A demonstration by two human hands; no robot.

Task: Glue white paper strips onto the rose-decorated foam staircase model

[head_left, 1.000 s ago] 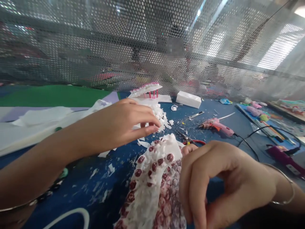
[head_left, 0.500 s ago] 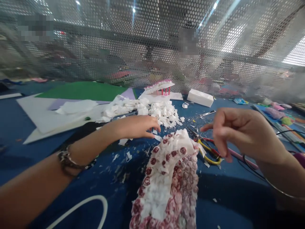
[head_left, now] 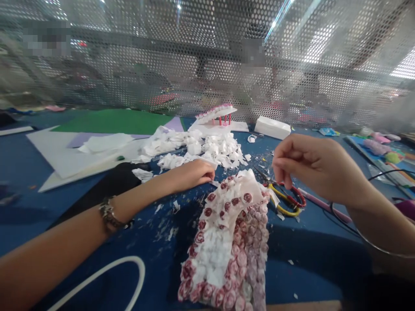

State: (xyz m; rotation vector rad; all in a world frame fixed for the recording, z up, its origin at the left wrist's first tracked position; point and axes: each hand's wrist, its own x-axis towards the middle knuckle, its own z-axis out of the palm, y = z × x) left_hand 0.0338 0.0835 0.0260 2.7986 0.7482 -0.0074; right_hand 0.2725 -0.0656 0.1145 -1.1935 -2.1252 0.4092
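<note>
Rosette-covered craft piece [head_left: 227,242] lies on a blue work table [head_left: 48,216], directly in front of the person and between their two arms, its near end toward the camera and its far end just beside both hands. One side is packed with dark red and pink rolled paper flowers; the other shows ruffled white tissue dotted with a few more.

The left hand [head_left: 194,172] rests on the table at the piece's far left corner, fingers curled shut beneath the knuckles (whether a scrap is inside cannot be told), at the edge of a heap of white tissue scraps [head_left: 220,149]. The right hand [head_left: 314,168] hovers above red-and-yellow-handled scissors [head_left: 288,202], thumb and fingertips pressed together in a pinch; nothing can be made out between them. A beaded bracelet [head_left: 110,214] circles the left wrist.

By its look, the piece is light and soft, and its paper flowers are likely to crush or come loose under pressure. It seems best held by its outer edges or supported from below, not gripped across the blooms.

Behind stand a small pink-and-white model [head_left: 216,114], a white block [head_left: 272,127], a green sheet [head_left: 113,121] and a perforated metal screen [head_left: 162,65].
</note>
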